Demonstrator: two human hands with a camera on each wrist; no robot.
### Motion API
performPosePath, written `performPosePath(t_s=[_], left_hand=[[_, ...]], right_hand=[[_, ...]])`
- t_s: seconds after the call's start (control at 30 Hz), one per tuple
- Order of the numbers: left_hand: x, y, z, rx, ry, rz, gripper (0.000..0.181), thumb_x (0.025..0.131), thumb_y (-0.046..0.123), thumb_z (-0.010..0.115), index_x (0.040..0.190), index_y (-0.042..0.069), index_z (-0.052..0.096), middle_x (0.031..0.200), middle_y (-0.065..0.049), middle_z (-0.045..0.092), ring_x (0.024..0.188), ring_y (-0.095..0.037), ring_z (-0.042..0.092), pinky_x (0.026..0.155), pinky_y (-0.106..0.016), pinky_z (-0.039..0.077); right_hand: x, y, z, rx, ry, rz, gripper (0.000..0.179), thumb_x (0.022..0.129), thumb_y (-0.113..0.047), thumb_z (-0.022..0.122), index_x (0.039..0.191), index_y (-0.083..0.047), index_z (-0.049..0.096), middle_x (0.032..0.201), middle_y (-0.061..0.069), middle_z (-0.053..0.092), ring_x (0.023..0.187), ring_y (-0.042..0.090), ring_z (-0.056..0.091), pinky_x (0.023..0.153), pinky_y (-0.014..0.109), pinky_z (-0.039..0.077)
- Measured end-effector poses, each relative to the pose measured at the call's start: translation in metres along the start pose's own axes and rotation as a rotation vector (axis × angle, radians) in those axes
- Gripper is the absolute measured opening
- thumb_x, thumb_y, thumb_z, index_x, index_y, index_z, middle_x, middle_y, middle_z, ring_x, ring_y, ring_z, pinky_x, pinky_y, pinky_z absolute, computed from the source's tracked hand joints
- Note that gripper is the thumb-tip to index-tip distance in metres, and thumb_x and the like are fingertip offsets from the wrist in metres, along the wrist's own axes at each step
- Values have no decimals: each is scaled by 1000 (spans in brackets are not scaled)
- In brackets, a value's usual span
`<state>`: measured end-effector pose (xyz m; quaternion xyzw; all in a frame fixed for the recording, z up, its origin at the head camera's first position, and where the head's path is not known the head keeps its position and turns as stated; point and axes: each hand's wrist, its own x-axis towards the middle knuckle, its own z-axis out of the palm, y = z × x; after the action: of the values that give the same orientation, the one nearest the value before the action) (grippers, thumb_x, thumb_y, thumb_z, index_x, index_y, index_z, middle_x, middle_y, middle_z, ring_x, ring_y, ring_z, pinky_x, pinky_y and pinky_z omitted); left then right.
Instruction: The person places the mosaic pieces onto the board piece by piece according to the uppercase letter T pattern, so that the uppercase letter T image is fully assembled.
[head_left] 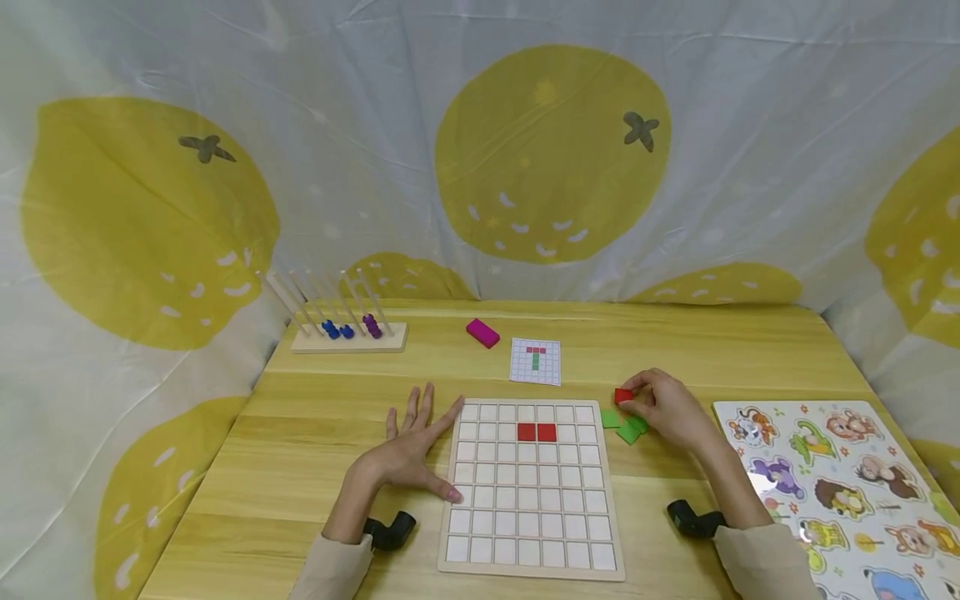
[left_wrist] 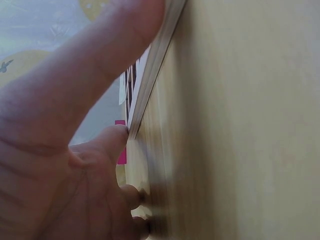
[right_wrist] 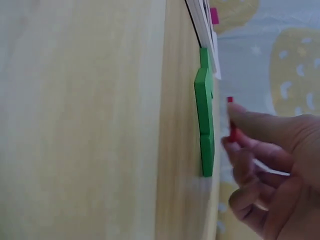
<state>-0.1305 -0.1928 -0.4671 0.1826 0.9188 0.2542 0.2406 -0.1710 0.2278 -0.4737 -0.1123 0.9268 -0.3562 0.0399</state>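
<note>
- Red tile [head_left: 623, 397]: I pinch it between the thumb and index finger of my right hand [head_left: 663, 410], off the desk [head_left: 315, 467], to the right of the grid board [head_left: 444, 533].
- My right wrist view shows it edge-on in my grip, apart from the green tiles [head_left: 627, 432], which lie close together on the desk near that hand, just beside the board's right edge.
- My left hand [head_left: 405, 454] is spread wide and grips nothing; thumb and index fingertip touch the board's left side, the index up by its far corner, and the other fingers reach out over the desk.
- On the board, two red squares [head_left: 537, 432] fill neighbouring cells in the second row from the far end, at the fourth and fifth columns from my left.
- Beyond the board lies a pattern card [head_left: 552, 375] with a red bar above a green stem.
- A magenta block [head_left: 482, 333] lies to the left of that card.
- Farther left, a peg rack [head_left: 348, 341] carries blue and purple beads.
- On my right is an animal puzzle [head_left: 817, 492].
- A lemon-print curtain [head_left: 360, 133] hangs behind the desk.
</note>
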Motion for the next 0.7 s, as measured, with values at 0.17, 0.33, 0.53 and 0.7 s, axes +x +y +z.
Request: performPosePath(t_s=[0.17, 0.33, 0.53, 0.7], left_hand=[[0, 0, 0, -1, -2, -3, 135, 68, 50, 94, 168, 24, 7, 166, -25, -33, 152, -48, -33, 115, -77, -22], [0, 0, -1, -3, 1, -7, 135, 68, 51, 94, 168, 25, 7, 166, -25, -32, 153, -47, -33, 115, -77, -22], [0, 0, 0, 7, -1, -13, 135, 68, 51, 94, 168, 26, 7, 166, -24, -32, 153, -47, -32, 116, -76, -22], [0, 0, 0, 13, 1, -14, 134, 68, 52, 94, 168, 26, 8, 167, -25, -30, 153, -47, -31, 117, -76, -20]], right_hand=[[-1, -25, 10, 125, 22, 6, 24, 93, -15, 78, 114, -4, 72, 102, 13, 66, 65, 13, 49, 51, 23, 42], [-3, -64, 36, 172, -19, -21, 21, 90, -16, 81, 109, -10, 77, 108, 9, 71, 66, 12, 51, 54, 22, 41], [-1, -102, 67, 211, -69, 21, 18, 84, -14, 86, 100, -12, 79, 103, 4, 72, 63, 13, 50, 55, 23, 42], [4, -117, 87, 188, -72, 42, 16, 79, -14, 90, 92, -14, 80, 94, -1, 71, 72, 14, 56, 64, 24, 46]])
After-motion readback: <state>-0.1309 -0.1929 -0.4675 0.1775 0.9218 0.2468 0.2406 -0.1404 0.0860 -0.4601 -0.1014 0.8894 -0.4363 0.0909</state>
